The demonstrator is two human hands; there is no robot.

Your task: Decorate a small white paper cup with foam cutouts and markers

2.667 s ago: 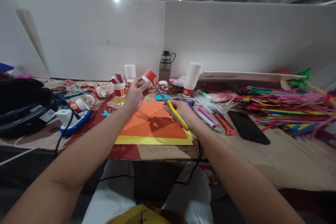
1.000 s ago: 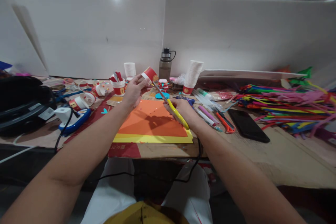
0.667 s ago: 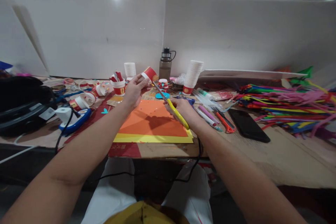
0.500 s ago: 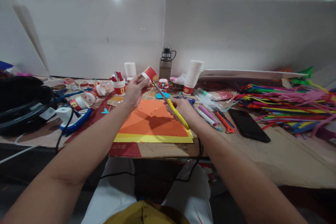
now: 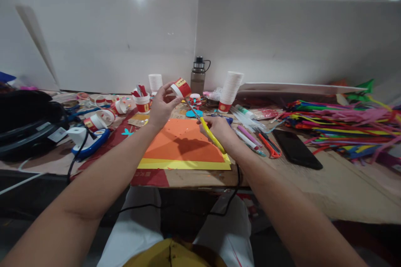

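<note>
My left hand (image 5: 163, 106) is closed on a red and white paper cup (image 5: 181, 88), which it holds tilted above the table. Yellow-handled scissors (image 5: 210, 133) are gripped in my right hand (image 5: 219, 130), their blades pointing up and left to the cup's lower edge. Whether the blades are cutting into the cup I cannot tell. Beneath both hands lie an orange sheet of paper (image 5: 184, 144) and a yellow sheet (image 5: 188, 165) under it. A blue paper disc (image 5: 194, 114) is on the table beyond the blades.
A stack of paper cups (image 5: 232, 87), a water bottle (image 5: 198, 77) and a cup of red-handled tools (image 5: 142, 103) stand at the back. To the right are pens (image 5: 246, 138), a phone (image 5: 296, 149) and pipe cleaners (image 5: 351, 121). A power strip (image 5: 94, 144) sits left.
The cup has turned in my left hand, so a yellow label now faces me. My left hand has shifted slightly right. My right hand and the scissors have barely moved.
</note>
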